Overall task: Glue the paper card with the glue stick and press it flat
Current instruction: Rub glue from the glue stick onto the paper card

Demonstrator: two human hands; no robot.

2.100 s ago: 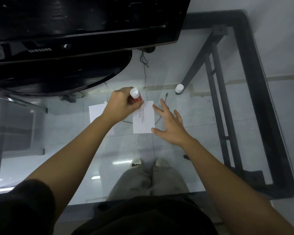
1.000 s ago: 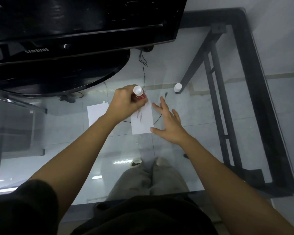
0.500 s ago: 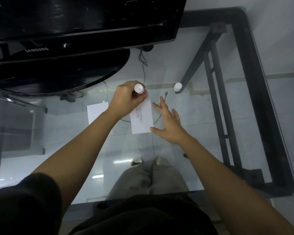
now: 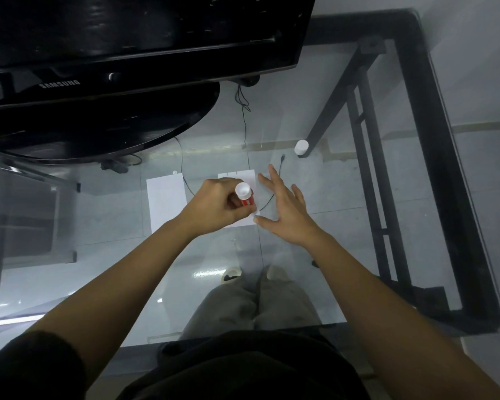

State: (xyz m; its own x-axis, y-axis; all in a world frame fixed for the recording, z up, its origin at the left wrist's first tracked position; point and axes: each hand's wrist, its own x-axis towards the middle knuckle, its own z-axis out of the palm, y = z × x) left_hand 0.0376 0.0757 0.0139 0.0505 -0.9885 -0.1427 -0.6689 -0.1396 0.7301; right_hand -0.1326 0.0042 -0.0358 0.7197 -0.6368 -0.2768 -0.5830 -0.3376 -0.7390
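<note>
My left hand [image 4: 214, 207] is shut on a red and white glue stick [image 4: 244, 194], its tip down on the near part of a white paper card [image 4: 238, 178] lying on the glass table. The hand covers most of the card. My right hand [image 4: 286, 209] lies flat with fingers spread at the card's right edge, thumb at the near right corner. A second white sheet [image 4: 165, 202] lies flat to the left of the card. The white glue cap [image 4: 301, 147] stands apart at the back right.
A black Samsung monitor [image 4: 127, 39] with its round stand [image 4: 104, 131] fills the back left. Thin black cables [image 4: 244, 111] run behind the card. The table's black frame [image 4: 433, 168] lies to the right. My legs and shoes show through the glass.
My left hand has drawn the glue stick from the card's far end toward the near end. The right hand stays at the card's right edge.
</note>
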